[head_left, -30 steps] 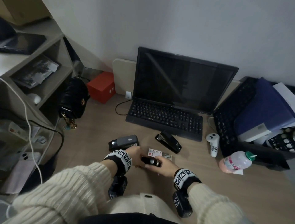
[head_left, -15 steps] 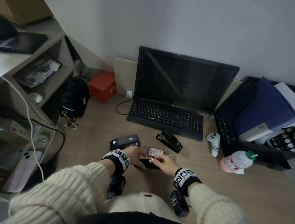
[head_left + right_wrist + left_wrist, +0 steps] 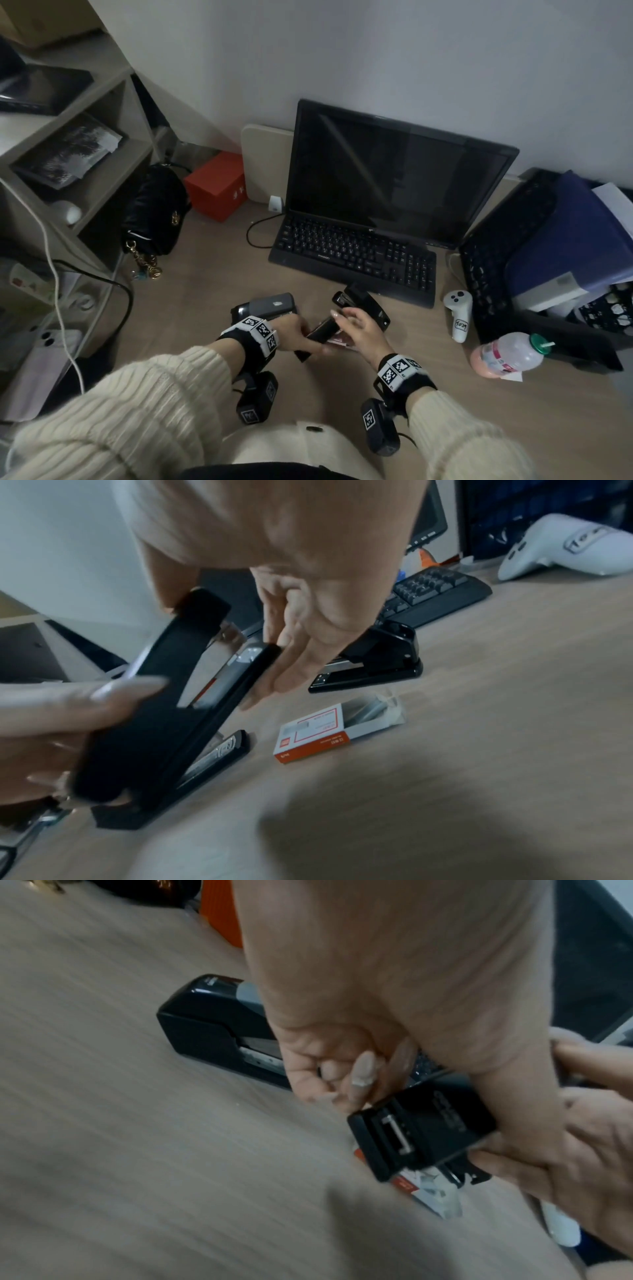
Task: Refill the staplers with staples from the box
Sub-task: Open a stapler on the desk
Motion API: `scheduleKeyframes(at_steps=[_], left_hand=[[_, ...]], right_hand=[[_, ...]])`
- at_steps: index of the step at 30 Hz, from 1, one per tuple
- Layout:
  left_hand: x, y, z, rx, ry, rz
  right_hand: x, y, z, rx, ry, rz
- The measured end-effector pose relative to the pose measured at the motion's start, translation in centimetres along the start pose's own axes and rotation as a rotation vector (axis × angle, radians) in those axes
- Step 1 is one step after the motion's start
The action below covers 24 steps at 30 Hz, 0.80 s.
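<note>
Staplers were all on the desk (image 3: 191, 308) in front of the keyboard (image 3: 352, 253): a grey-topped stapler (image 3: 265, 305) on the left, a black stapler (image 3: 366, 303) on the right, and the small stapler (image 3: 317, 337) I had between my hands, top arm swung up and its base on the wood. My left hand (image 3: 296, 334) gripped its rear end. My right hand (image 3: 359, 327) had relaxed fingers touching the raised parts. Under it lay the staple box (image 3: 337, 730), its tray slid partway out.
</note>
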State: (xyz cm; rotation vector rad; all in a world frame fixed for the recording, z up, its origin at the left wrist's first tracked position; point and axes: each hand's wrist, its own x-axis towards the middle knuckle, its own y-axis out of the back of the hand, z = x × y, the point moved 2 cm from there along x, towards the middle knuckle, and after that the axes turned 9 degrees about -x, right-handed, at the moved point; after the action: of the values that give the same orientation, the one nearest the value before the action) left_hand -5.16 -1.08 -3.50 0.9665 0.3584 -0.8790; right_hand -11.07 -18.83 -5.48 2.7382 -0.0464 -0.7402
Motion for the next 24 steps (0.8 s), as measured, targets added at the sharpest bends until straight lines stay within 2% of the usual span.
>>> scheduleKeyframes(at_steps=[3,5,7,11,16,20,22,24], left_hand=[[0.5,0.6,0.5,-0.212,0.019,0.084],[0.9,0.7,0.8,-0.349,0.011,0.08],[1.1,0.5,1.1,-0.449,-0.011,0.069],[1.6,0.1,1.3,-0.592,-0.04,0.031],[2.0,1.4,0.3,-0.558,-0.035,0.068],[2.4,3.1,-1.3,-0.572,-0.022,0.12],[2.2,3.8,-1.7,-0.544,-0.038,0.173],[2.0,4.5,-2.2,-0.468,-0.032,0.292]], right_hand=[[0.5,-0.1,0.0,-0.007,-0.039,0.013],[0.5,-0.6,-0.6,0.064,-0.074,-0.061],[0.8,-1.2,-1.1,0.015,-0.079,-0.108],[1.8,-1.9,-1.6,-0.078,-0.109,-0.05],[3.6,-0.6,-2.5,-0.187,-0.138,0.049],[5.6,-0.4,-2.8,-0.468,-0.181,0.063],[6.0,-0.6,-3.4,-0.611,-0.166,0.057],[6.4,-1.3,-3.6,-0.727,-0.153,0.058]])
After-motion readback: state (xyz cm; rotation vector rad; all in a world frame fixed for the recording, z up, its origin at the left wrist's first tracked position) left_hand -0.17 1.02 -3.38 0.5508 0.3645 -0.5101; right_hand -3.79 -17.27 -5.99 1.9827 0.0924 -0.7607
